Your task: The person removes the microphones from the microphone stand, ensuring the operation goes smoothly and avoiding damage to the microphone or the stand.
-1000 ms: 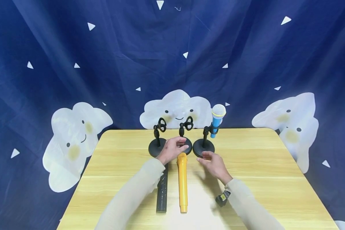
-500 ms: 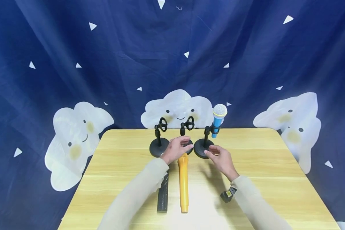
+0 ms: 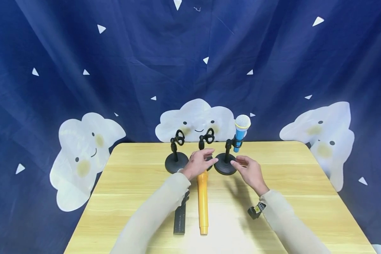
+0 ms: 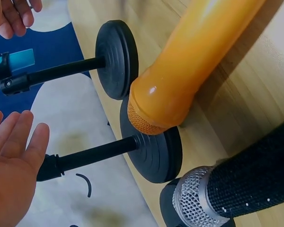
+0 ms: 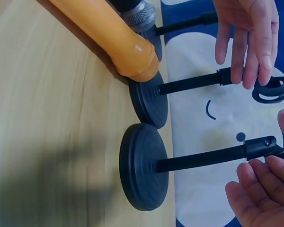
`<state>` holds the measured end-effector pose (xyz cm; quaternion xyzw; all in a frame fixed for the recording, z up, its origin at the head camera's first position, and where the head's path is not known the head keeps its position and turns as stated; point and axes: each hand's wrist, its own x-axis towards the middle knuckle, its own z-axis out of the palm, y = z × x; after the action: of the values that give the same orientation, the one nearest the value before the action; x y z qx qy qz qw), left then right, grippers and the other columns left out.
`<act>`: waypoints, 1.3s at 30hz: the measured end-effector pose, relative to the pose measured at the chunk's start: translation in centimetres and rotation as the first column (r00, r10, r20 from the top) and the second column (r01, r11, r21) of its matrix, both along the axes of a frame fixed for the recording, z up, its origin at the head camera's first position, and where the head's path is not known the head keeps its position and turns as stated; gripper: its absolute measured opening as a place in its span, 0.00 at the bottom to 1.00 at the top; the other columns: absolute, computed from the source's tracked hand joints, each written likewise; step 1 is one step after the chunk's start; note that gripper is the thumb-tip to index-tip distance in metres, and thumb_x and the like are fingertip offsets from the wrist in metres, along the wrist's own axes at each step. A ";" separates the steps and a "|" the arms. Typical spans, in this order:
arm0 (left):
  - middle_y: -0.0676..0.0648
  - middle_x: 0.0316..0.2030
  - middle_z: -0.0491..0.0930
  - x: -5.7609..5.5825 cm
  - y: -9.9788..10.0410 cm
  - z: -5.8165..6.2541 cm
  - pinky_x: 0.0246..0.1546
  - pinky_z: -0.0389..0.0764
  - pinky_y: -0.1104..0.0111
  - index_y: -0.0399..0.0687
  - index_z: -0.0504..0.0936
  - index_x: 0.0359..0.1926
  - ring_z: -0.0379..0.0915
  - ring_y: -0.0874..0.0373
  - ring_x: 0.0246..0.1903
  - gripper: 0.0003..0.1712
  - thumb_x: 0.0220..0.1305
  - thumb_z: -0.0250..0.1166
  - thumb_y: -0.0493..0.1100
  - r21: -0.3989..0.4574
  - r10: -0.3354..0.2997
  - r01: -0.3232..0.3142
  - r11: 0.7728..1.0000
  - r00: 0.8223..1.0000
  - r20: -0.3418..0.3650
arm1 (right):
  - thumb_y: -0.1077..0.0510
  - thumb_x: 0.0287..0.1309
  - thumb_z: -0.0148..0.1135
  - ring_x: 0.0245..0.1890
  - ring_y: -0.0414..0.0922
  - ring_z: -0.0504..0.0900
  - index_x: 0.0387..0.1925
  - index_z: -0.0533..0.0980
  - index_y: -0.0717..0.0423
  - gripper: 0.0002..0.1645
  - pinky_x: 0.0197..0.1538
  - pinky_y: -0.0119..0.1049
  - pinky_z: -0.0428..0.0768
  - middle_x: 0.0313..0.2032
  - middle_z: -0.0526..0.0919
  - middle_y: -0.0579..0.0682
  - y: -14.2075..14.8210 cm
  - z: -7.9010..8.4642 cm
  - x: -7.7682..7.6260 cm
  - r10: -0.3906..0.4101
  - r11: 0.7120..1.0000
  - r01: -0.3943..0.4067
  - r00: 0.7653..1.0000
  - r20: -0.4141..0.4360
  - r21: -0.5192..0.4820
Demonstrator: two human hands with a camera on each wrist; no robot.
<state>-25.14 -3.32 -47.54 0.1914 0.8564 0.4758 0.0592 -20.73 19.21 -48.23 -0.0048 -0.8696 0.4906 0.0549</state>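
My left hand (image 3: 199,163) hovers over the base of the middle black microphone stand (image 3: 201,144), its fingers relaxed with nothing in them. Beside the right stand (image 3: 225,164), my right hand (image 3: 250,173) is held with loosely bent fingers and grips nothing; in the right wrist view its fingertips (image 5: 258,176) are close to that stand's post. A blue microphone (image 3: 240,135) with a white head sits tilted in the right stand's clip. An orange microphone (image 3: 203,203) lies below the left hand, head toward the middle base. Partly under my left sleeve lies a black microphone (image 3: 179,218) with a silver mesh head (image 4: 195,196).
The left stand (image 3: 176,162) has a bare clip, like the middle one. All three stands stand in a row near the far edge of the wooden table (image 3: 289,169). A dark blue curtain (image 3: 139,53) with cloud faces hangs behind.
My right hand has moved right and a little away from me, past the front of the right stand's base. My left hand has shifted slightly right. Stands and microphones look unmoved.
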 end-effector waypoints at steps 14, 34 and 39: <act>0.42 0.58 0.81 -0.5 1.4 0.6 0.57 0.79 0.64 0.46 0.77 0.65 0.79 0.48 0.56 0.26 0.69 0.67 0.45 0.039 0.009 -0.009 0.999 1.000 -0.001 | 0.54 0.65 0.66 0.50 0.60 0.83 0.54 0.77 0.72 0.26 0.53 0.49 0.83 0.48 0.84 0.67 0.6 1.0 -0.7 -0.043 0.999 0.043 0.998 -0.055 0.011; 0.46 0.63 0.77 -1.1 2.5 1.7 0.59 0.76 0.69 0.45 0.72 0.69 0.75 0.56 0.60 0.26 0.74 0.60 0.44 0.037 -0.052 0.051 0.998 0.998 0.019 | 0.54 0.65 0.67 0.51 0.61 0.83 0.54 0.77 0.72 0.26 0.54 0.51 0.82 0.50 0.82 0.68 2.1 3.4 -2.1 -0.071 0.997 0.073 0.991 -0.117 0.018; 0.45 0.62 0.77 -1.5 3.1 2.5 0.56 0.78 0.69 0.46 0.74 0.68 0.76 0.54 0.59 0.25 0.73 0.62 0.43 0.024 -0.049 0.049 0.999 0.999 0.005 | 0.54 0.65 0.67 0.51 0.60 0.82 0.54 0.77 0.72 0.26 0.53 0.50 0.82 0.50 0.82 0.67 2.4 4.1 -2.6 -0.084 0.996 0.087 0.989 -0.125 0.017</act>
<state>-26.65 -0.24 -45.06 0.2115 0.8456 0.4849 0.0711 -23.29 21.61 -44.18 -0.0111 -0.8690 0.4774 0.1298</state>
